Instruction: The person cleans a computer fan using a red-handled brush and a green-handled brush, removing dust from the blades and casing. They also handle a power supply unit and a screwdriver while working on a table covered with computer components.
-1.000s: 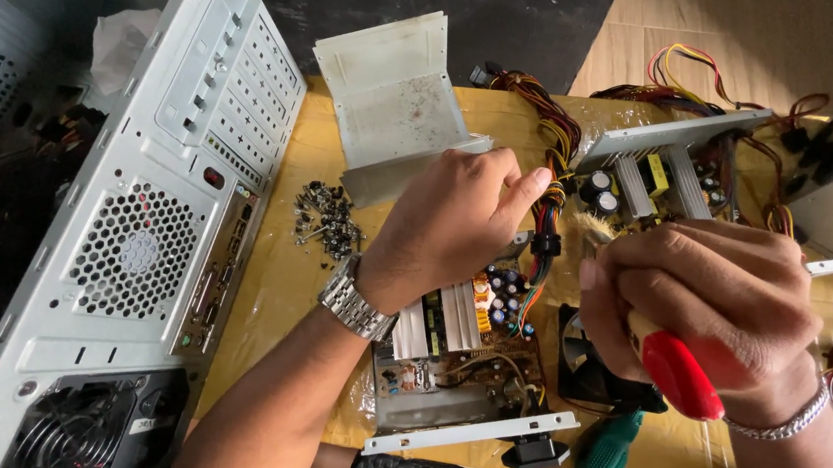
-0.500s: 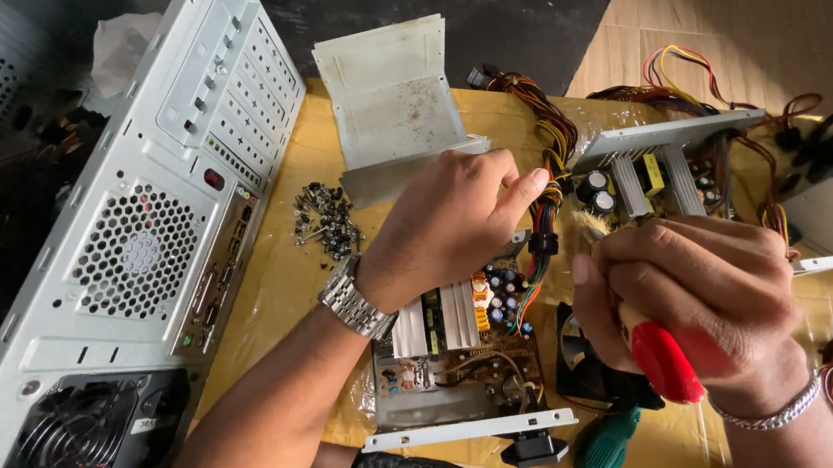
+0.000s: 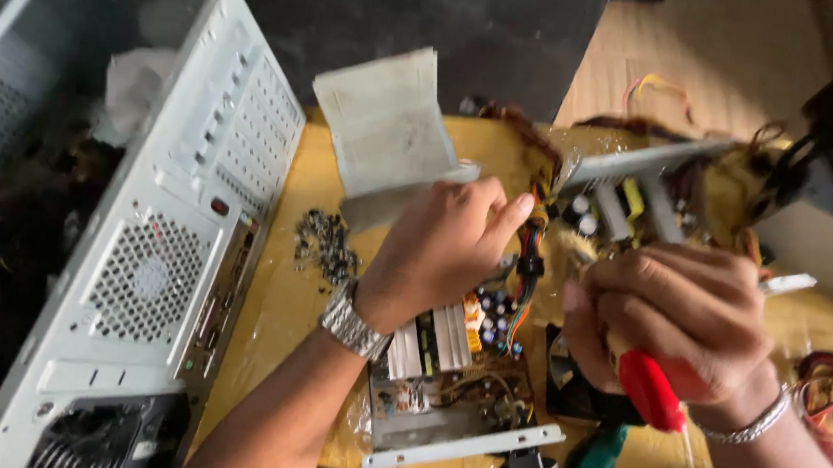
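My left hand (image 3: 445,247), a metal watch on its wrist, rests with fingers curled on the bundle of coloured wires (image 3: 529,264) between two opened power supply units. My right hand (image 3: 675,322) is closed around a red-handled screwdriver (image 3: 649,390), its tip hidden toward the far circuit board (image 3: 620,202). The nearer circuit board (image 3: 450,367), with heat sinks and capacitors, lies in its metal tray below my left hand.
A white computer case (image 3: 165,242) lies on its side at left. A pile of small screws (image 3: 325,246), a folded metal cover (image 3: 385,131) and a green-handled tool (image 3: 597,466) lie on the yellow table (image 3: 278,322). Loose cables trail at right.
The view has shifted and blurred slightly. My right hand with the screwdriver has moved a little left and down; my left hand stays on the wires.
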